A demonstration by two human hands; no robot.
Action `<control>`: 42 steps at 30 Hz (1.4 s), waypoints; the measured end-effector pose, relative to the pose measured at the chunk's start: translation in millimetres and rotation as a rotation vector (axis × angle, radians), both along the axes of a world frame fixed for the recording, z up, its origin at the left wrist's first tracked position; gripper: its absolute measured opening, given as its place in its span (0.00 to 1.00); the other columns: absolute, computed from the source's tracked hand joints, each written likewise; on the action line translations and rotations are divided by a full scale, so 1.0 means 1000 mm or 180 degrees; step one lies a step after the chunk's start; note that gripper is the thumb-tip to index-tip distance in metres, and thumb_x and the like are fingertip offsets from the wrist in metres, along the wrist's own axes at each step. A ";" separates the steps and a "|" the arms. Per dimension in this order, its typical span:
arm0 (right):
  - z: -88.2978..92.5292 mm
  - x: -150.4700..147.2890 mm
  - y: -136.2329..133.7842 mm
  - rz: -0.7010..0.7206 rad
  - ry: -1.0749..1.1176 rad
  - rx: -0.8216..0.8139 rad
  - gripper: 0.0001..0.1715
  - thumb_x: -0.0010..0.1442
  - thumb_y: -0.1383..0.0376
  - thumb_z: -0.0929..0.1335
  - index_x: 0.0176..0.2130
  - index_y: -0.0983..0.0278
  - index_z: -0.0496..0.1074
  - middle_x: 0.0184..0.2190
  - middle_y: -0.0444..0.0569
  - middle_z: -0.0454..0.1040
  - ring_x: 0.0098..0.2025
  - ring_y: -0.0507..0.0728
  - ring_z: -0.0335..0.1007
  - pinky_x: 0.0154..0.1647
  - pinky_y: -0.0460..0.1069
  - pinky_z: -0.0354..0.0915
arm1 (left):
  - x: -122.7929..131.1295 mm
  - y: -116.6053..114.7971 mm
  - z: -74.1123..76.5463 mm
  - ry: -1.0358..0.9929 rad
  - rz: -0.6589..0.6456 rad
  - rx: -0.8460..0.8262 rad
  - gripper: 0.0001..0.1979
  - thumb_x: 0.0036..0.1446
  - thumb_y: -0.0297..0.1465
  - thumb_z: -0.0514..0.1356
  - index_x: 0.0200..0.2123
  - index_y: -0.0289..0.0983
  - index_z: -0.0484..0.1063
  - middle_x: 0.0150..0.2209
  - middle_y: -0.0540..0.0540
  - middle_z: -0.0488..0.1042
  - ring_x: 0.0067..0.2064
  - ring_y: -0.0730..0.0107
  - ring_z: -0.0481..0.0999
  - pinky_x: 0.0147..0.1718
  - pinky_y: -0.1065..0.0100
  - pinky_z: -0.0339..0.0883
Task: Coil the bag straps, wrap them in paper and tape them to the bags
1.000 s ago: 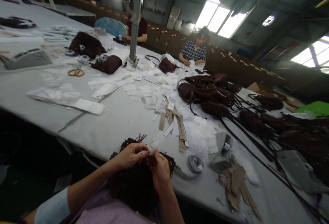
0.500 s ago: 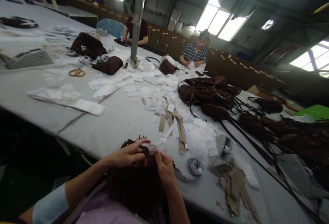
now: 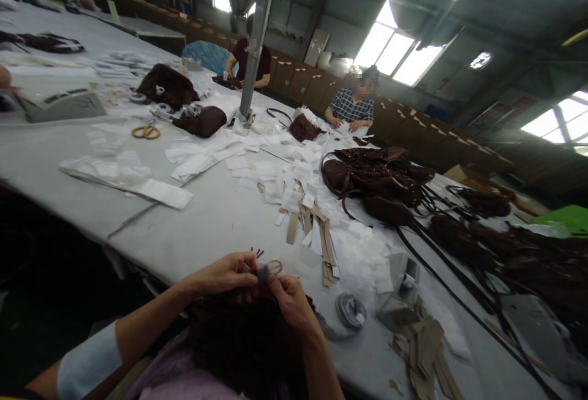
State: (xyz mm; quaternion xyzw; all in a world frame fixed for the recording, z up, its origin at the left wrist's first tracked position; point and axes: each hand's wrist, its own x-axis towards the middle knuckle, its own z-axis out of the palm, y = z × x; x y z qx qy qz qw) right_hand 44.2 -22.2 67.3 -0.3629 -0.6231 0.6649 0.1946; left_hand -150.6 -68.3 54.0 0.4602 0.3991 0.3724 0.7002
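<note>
A dark brown fringed bag (image 3: 248,339) lies in my lap against the table's front edge. Over its top, my left hand (image 3: 232,276) is closed, thumb and fingers pinching one end of a small pale, see-through strip (image 3: 263,273). The strip's far part curls into a loop between the hands. My right hand (image 3: 291,302) pinches the strip from the other side, thumb uppermost. Thin dark cord ends (image 3: 258,253) stick up just beyond my left fingers. What lies under the fingertips is hidden.
Right of my hands sit a tape roll (image 3: 350,310), a grey tape dispenser (image 3: 397,283) and tan card strips (image 3: 425,345). White paper pieces (image 3: 275,188) and brown bags (image 3: 372,176) cover the table further off. Orange-handled scissors (image 3: 146,132) lie left of a metal post (image 3: 257,45). Co-workers work opposite.
My left fingers, stretched out before, have curled into a pinch. The pale strip now shows a raised loop between my hands. The view has shifted slightly.
</note>
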 end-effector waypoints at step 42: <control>-0.046 -0.044 0.002 -0.0889 -0.0254 0.0142 0.29 0.54 0.45 0.67 0.20 0.67 0.70 0.15 0.41 0.63 0.18 0.48 0.53 0.18 0.44 0.48 | -0.012 -0.030 -0.041 0.0120 0.1184 0.0012 0.15 0.59 0.39 0.56 0.44 0.34 0.64 0.25 0.51 0.73 0.20 0.76 0.69 0.21 0.74 0.60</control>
